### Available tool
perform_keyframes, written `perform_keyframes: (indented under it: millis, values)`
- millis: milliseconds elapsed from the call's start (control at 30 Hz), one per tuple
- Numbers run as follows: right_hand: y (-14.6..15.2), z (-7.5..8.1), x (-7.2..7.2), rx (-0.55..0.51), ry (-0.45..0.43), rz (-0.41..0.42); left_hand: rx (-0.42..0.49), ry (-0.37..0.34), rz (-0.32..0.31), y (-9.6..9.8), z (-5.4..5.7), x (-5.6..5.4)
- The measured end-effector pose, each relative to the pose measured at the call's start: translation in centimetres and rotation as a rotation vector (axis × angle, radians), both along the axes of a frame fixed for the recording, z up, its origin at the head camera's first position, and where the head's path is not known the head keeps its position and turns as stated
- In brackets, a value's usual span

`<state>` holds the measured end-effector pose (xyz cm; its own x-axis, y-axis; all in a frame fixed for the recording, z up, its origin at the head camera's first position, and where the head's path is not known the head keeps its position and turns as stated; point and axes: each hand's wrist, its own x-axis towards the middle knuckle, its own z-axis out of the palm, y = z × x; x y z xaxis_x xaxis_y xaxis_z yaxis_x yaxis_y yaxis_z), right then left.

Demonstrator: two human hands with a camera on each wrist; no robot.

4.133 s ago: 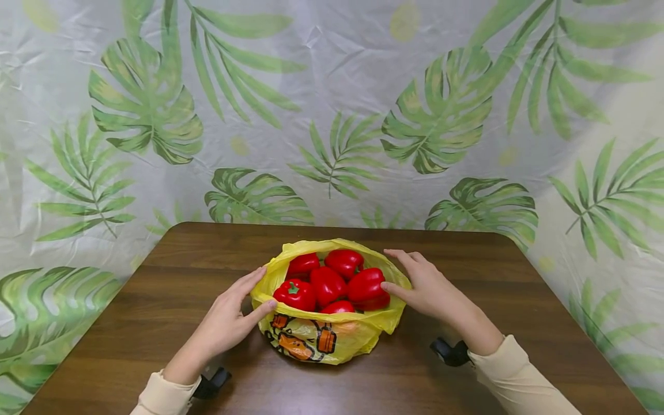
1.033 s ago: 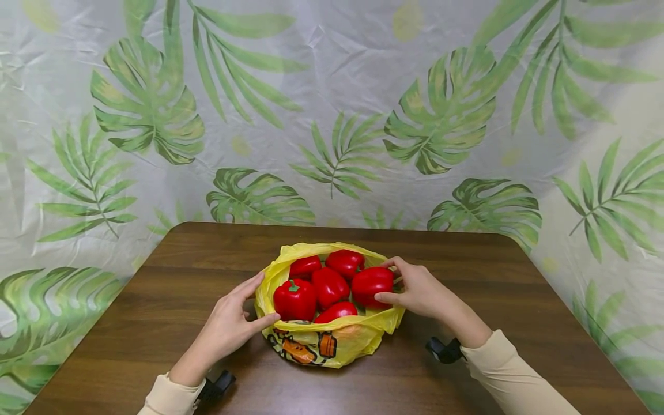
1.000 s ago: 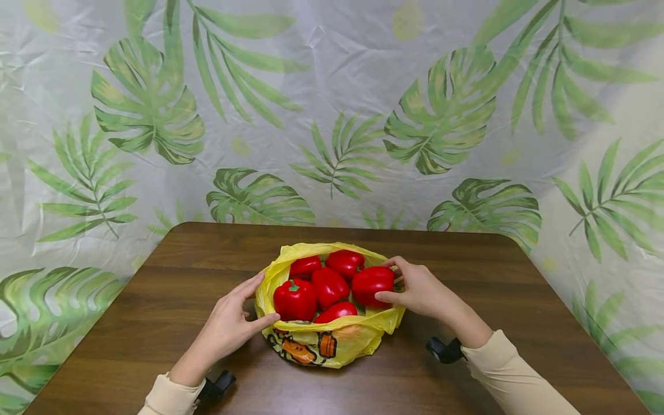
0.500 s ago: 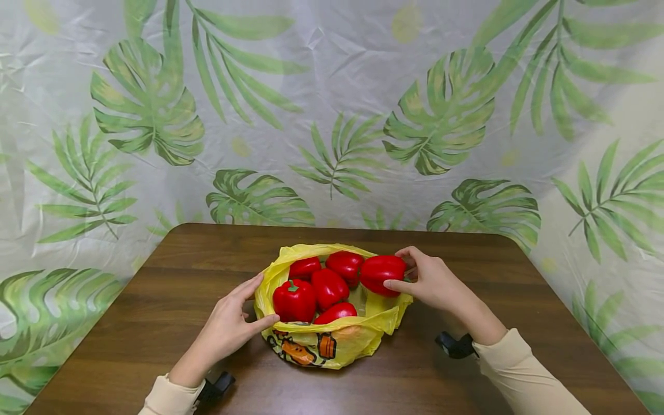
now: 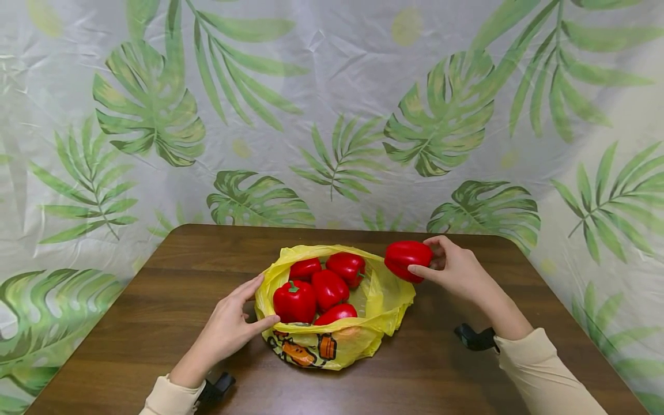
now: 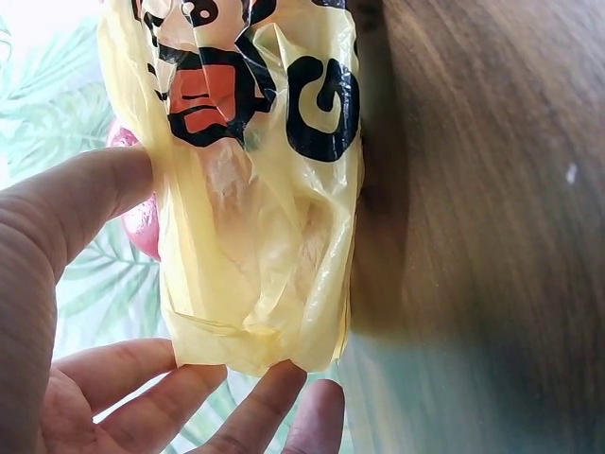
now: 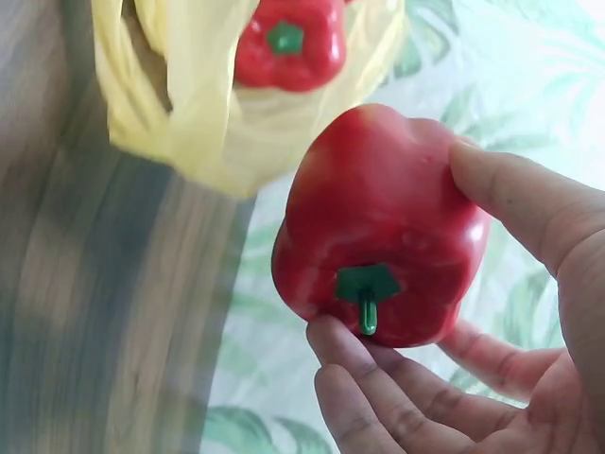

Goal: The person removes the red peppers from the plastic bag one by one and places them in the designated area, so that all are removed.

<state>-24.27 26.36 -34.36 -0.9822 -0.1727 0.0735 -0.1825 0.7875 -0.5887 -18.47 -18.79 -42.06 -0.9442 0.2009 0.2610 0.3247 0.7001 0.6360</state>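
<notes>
Aloft: one red pepper [image 5: 407, 260]

The right hand [image 5: 463, 272] grips it near the right side of a yellow bag [image 5: 358, 344]; the left hand [image 5: 227, 316], fingers spread, touches the other. Wood-grain table [image 5: 204, 245] beneath; leaf-print sheet [image 5: 342, 86] behind.

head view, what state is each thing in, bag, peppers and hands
Yellow plastic bag: mouth open, rim crumpled, resting on the wooden table
Held red bell pepper: raised above the table
Five visible red bell peppers: inside the bag
Left hand: fingers spread, touching the bag's side
Right hand: gripping one pepper
</notes>
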Motion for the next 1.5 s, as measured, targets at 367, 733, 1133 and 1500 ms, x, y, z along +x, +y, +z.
perform_keyframes:
  millis: [367,733,1133,1500]
  values:
    - [3.7,-0.7,-0.8,0.028,0.009,-0.113,0.003,0.007,0.005,0.0,-0.1,-0.1]
    - [6.3,-2.9,-2.1,0.083,-0.012,-0.220,-0.004,0.001,0.006,0.0,-0.1,0.0]
    - [8.3,-4.8,-3.1,0.121,-0.041,-0.291,-0.009,0.005,0.015,0.0,-0.1,0.0]
    - [8.3,-5.8,-3.3,0.123,-0.050,-0.321,-0.015,0.015,0.010,0.0,-0.2,-0.1]
